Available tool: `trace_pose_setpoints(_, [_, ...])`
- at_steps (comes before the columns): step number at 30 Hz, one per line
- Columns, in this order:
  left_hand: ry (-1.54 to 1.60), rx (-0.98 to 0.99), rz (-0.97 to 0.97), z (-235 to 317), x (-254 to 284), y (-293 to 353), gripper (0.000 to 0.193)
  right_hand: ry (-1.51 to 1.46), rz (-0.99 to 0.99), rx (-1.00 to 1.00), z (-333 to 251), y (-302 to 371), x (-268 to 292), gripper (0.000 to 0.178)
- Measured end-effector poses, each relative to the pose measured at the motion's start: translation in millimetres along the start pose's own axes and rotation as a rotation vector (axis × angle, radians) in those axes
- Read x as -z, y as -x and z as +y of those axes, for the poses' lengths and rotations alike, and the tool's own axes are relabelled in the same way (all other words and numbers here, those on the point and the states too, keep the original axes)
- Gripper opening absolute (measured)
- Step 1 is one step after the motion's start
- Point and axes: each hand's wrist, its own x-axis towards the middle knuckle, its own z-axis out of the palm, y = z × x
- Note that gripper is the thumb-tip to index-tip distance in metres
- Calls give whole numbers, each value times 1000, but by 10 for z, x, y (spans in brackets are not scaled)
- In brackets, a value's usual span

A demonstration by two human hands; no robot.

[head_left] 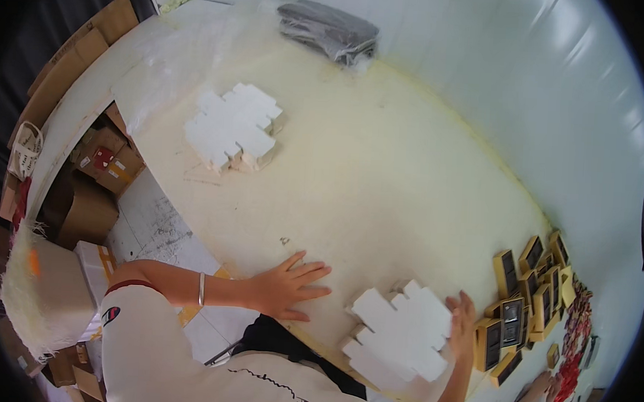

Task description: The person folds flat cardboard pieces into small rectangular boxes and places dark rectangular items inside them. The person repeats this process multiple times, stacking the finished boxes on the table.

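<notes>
My left hand [286,286] lies on the cream tabletop, fingers spread and holding nothing; a silver bangle is on its wrist. To its right is a stack of flat white card blanks [399,329] with notched, tabbed edges. Beside the stack's right edge is my right hand [462,326], its fingers stretched out and slightly apart. Whether those fingertips touch the card edges I cannot tell. A second, similar stack of white blanks [231,126] sits farther off, toward the far left of the table.
Several small gold-coloured boxes with dark inserts [511,320] are piled on the right, next to red strings [567,381]. Another person's hands [538,393] are at lower right. A plastic-wrapped grey bundle [327,28] lies by the wall. Cardboard boxes [109,157] stand below at left.
</notes>
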Motion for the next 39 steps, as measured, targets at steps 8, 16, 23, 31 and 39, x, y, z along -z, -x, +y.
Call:
trace_pose_setpoints(8, [17,20,-9,-63,39,93,60,-29,46,16,-763,-681,61,43])
trace_pose_setpoints(16, [401,-8,102,-228,-21,-72,46,-364,-85,-12,-2153,-2322,-1138,59])
trace_pose_setpoints(23, [170,462,662,-2250,1622,170,43,-468,116,-62,-3011,-4048,-2359,81])
trace_pose_setpoints(31, [20,572,291,-3203,1660,478,55,-212,515,-265,-3456,-6106,-2692,90])
trace_pose_setpoints(39, [50,553,329,-3250,1647,498,56,-555,507,-259,-3163,-5697,-2438,25])
